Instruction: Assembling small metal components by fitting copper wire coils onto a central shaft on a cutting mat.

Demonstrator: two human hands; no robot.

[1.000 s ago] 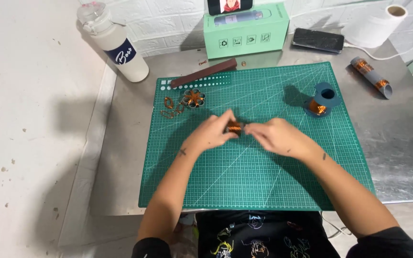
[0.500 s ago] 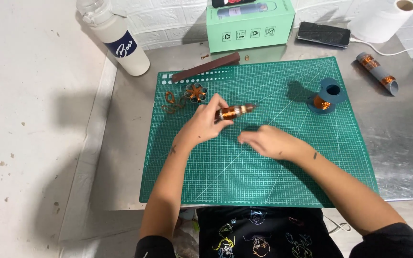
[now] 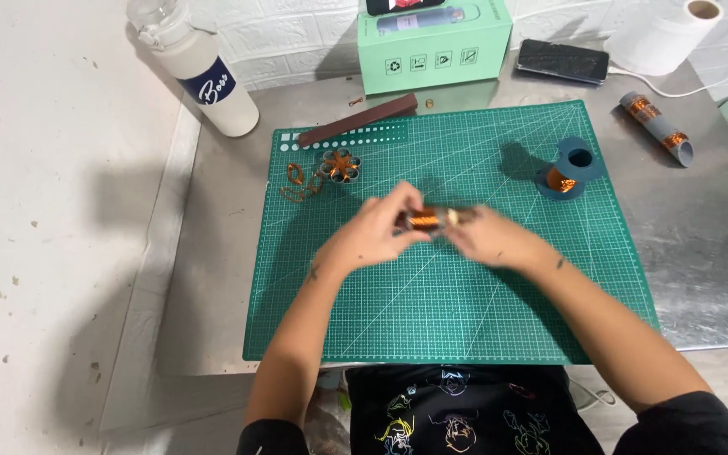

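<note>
Over the middle of the green cutting mat [image 3: 465,295], both hands hold a short dark rod wound with copper wire [image 3: 428,219]. My left hand [image 3: 372,232] grips its left end. My right hand [image 3: 486,240] is blurred and closes on its right end. A blue spool of copper wire [image 3: 568,171] stands on the mat to the right, apart from both hands. A flower-shaped copper wire piece [image 3: 340,164] and small copper loops [image 3: 297,181] lie on the mat at the upper left.
A white bottle [image 3: 200,72] stands at the back left, a mint green box [image 3: 436,42] at the back middle. A dark phone [image 3: 562,61], a paper roll [image 3: 663,35] and a grey tube with copper windings [image 3: 657,128] lie at the back right. A brown strip [image 3: 355,120] edges the mat.
My right hand has come back up from the mat to the wound rod. My left hand has lowered the rod toward the mat's middle, and both hands now meet on it.
</note>
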